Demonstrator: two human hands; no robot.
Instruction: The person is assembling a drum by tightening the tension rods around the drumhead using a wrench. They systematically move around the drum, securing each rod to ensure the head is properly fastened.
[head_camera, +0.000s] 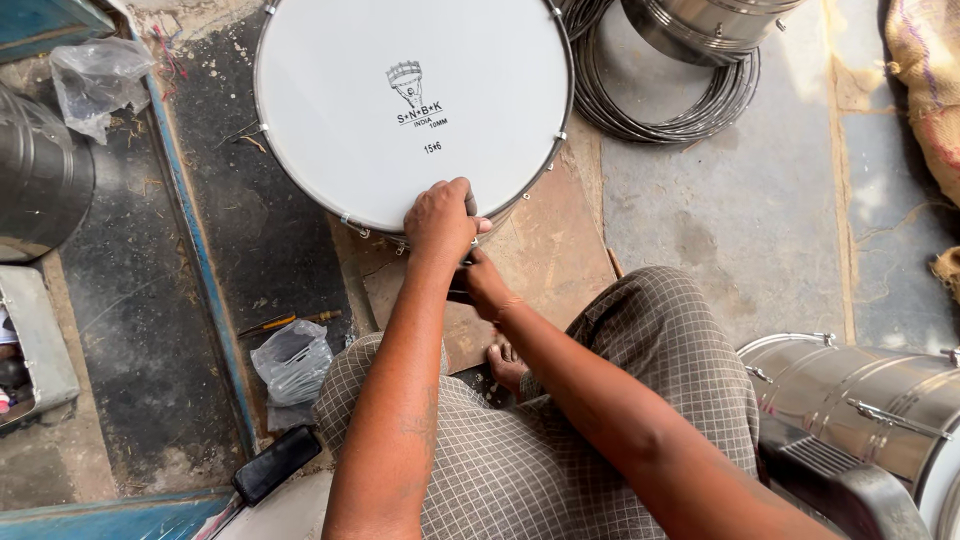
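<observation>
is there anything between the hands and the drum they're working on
Nothing visible. The left hand already rests on the near rim of the white-headed drum. The right hand sits just below that rim, partly hidden behind the left one, with no object seen between it and the drum.

Dark printed label (418, 100) sits centred on the white drumhead (330, 120).

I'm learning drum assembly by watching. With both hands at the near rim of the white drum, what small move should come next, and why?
Probably turn the fastener at that near rim spot a little further: the left hand presses on the drum edge while the right hand works just beneath it. What the right hand holds is hidden.
</observation>
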